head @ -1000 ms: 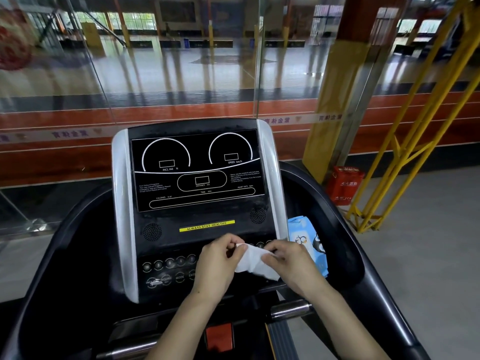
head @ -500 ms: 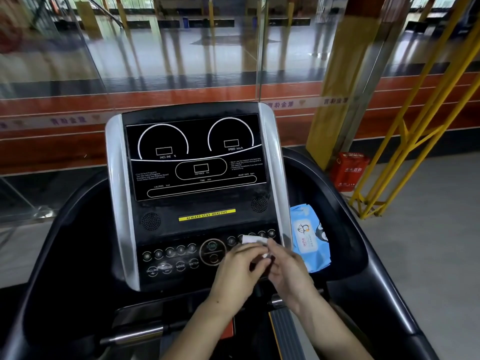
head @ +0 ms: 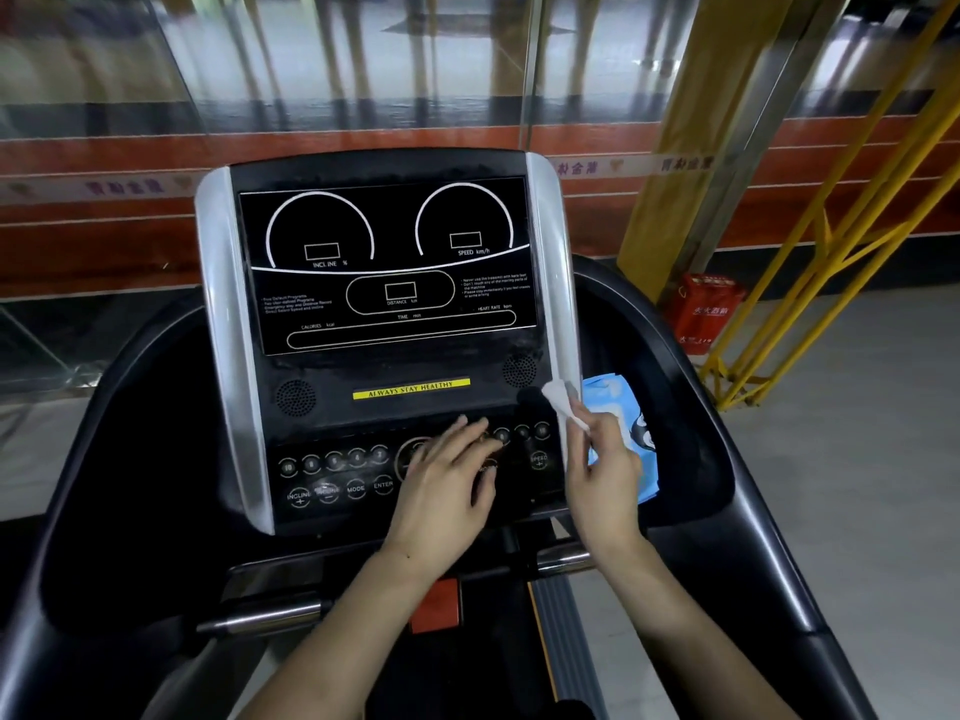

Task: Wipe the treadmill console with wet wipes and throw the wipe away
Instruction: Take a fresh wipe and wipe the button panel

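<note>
A: Right hand (head: 605, 478) has the wipe (head: 563, 405) pinched between thumb and fingers, up at the lower right corner of the console (head: 389, 356), about four o'clock from the display.

B: Is it on the surface?

A: Its upper end looks to be touching the silver side trim (head: 558, 283), though I can't be sure.

B: How will it handle?

A: Light, limp, damp, I'd say. Best bunched in the fingertips so it presses flat.

B: Which way does it run?

A: It's a twisted strip, long axis from ten o'clock down to four, free end pointing up-left.

B: The other hand?

A: Left hand (head: 447, 480) is spread flat over the button panel (head: 337, 475), holding nothing. The blue wipes pack (head: 618, 407) sits just right of the console.
</note>
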`<state>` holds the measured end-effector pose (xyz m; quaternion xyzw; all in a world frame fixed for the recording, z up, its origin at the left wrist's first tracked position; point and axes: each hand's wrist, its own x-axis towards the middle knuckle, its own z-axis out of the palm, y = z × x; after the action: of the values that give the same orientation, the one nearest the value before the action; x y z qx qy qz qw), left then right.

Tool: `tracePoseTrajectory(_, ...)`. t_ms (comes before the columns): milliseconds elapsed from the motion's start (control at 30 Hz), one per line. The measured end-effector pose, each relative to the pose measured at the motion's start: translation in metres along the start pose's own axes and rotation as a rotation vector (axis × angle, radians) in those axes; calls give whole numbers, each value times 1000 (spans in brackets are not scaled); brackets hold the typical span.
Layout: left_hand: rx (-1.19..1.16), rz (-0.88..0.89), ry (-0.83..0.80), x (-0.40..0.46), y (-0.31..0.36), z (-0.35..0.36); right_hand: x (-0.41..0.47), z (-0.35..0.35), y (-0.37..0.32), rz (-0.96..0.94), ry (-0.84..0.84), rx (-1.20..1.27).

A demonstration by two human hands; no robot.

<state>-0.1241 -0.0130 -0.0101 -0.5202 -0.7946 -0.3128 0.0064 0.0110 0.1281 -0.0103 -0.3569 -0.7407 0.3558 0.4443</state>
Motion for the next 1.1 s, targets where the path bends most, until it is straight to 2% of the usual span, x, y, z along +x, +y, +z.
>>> tracePoseTrajectory(67,99,28,16,3,-5,-2,4,11,14,-206,-3,-109)
tracePoseTrajectory(200,298,30,-42,3,-18,-3,3,23,43,-187,-73,-180)
tracePoseTrajectory(333,423,2,-113,-2,-32,4,-5,35,78,-453,-184,-467)
tracePoseTrajectory(367,433,-1,-123,-1,-32,4,-9,37,81,-471,-232,-543)
tracePoseTrajectory(567,494,37,-145,0,-40,4,-33,32,70,-310,-410,-693)
tracePoseTrajectory(767,486,45,-140,0,-42,6,-58,27,84,-295,-423,-738)
tracePoseTrajectory(967,471,36,-132,0,-42,9,-20,40,64,-252,-423,-761)
tracePoseTrajectory(1100,470,41,-126,0,-41,8,-40,31,76,-295,-464,-756)
